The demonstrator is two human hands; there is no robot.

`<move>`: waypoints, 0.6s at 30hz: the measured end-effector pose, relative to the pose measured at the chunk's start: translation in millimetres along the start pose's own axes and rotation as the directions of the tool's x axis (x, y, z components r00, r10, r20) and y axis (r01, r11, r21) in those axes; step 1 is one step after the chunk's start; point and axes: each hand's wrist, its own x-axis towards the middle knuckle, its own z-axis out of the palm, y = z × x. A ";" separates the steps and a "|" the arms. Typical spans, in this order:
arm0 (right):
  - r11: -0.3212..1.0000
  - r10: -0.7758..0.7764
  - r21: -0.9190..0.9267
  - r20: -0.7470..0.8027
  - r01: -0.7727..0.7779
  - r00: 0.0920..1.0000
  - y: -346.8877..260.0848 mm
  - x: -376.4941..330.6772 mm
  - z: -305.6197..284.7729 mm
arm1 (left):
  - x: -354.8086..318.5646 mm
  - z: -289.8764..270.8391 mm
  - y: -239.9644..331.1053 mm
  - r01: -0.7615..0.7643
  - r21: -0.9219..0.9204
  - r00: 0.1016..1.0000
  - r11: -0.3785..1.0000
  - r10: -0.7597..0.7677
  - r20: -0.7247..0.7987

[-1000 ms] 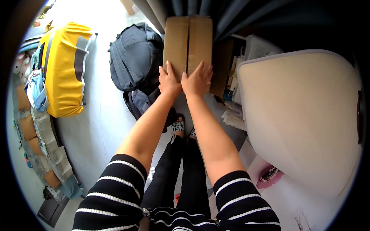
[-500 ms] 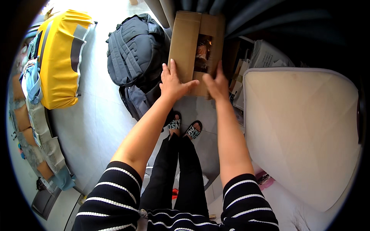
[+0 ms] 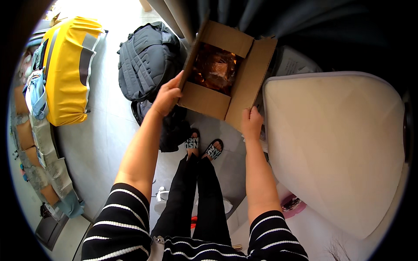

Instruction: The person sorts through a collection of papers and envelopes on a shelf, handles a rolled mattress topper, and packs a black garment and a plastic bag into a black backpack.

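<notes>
A brown cardboard box [image 3: 204, 96] stands in front of me with its flaps spread apart. Inside lies a bundle in shiny clear wrapping [image 3: 217, 67], orange-brown in colour; what it is I cannot tell. My left hand [image 3: 167, 96] is closed around the box's left flap, near its front corner. At the front end of the wide right flap [image 3: 250, 80], my right hand [image 3: 252, 123] grips the edge between thumb and fingers. The near short flap leans outward between the two hands.
A dark grey backpack [image 3: 148, 61] lies on the floor left of the box. Farther left is a yellow fabric-covered object [image 3: 67, 71]. A large cream cushioned panel [image 3: 335, 143] fills the right side. Dark curtains [image 3: 278, 19] hang behind the box. My sandalled feet [image 3: 213, 149] stand below.
The box's long top flaps, nearly closed before, are now swung out to the left and right. My hands have moved apart with them, and more of the wrapped bundle shows.
</notes>
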 end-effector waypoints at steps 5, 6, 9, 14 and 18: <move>0.887 0.126 -0.456 0.089 -0.071 0.988 -35.3 5.3 -16.1 | -12.1 88.6 -43.2 -0.035 0.938 0.998 0.344 0.062 0.015; 0.878 -0.040 -0.475 0.048 0.058 0.998 -28.8 4.5 -8.2 | -14.4 105.6 -51.6 -0.003 0.962 0.993 0.274 0.116 -0.030; 0.829 -0.121 -0.506 0.251 0.236 0.960 -28.8 -8.4 17.8 | -8.7 102.2 -75.2 -0.154 0.907 0.950 0.392 0.311 0.027; 0.809 -0.007 -0.557 0.309 0.187 0.951 -16.2 -17.6 54.2 | -8.2 86.0 -67.0 -0.105 0.850 0.980 0.516 0.199 0.000; 0.825 -0.101 -0.519 0.254 0.224 0.962 -54.8 -29.6 55.9 | -30.6 70.3 -55.1 -0.014 0.891 0.992 0.453 0.118 -0.044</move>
